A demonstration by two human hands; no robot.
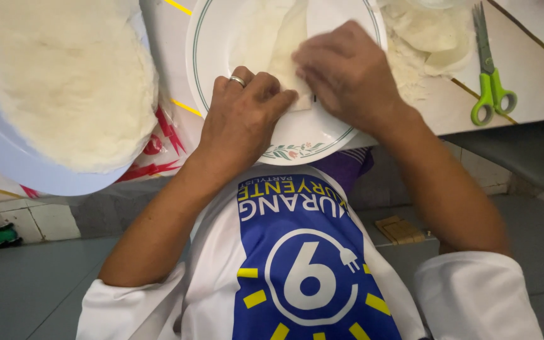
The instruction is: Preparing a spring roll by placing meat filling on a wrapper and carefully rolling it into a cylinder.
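On white plate [335, 135], left hand [243, 116] & right hand [347, 72] both press flat on thin pale wrapper [284, 47], fingers bent, gripping nothing; green scissors [491, 75] right of plate.

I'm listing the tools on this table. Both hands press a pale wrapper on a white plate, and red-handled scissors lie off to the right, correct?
Nearly. The scissors have green handles, not red; the head view shows it. The rest holds: the left hand and right hand press the pale wrapper on the white plate.
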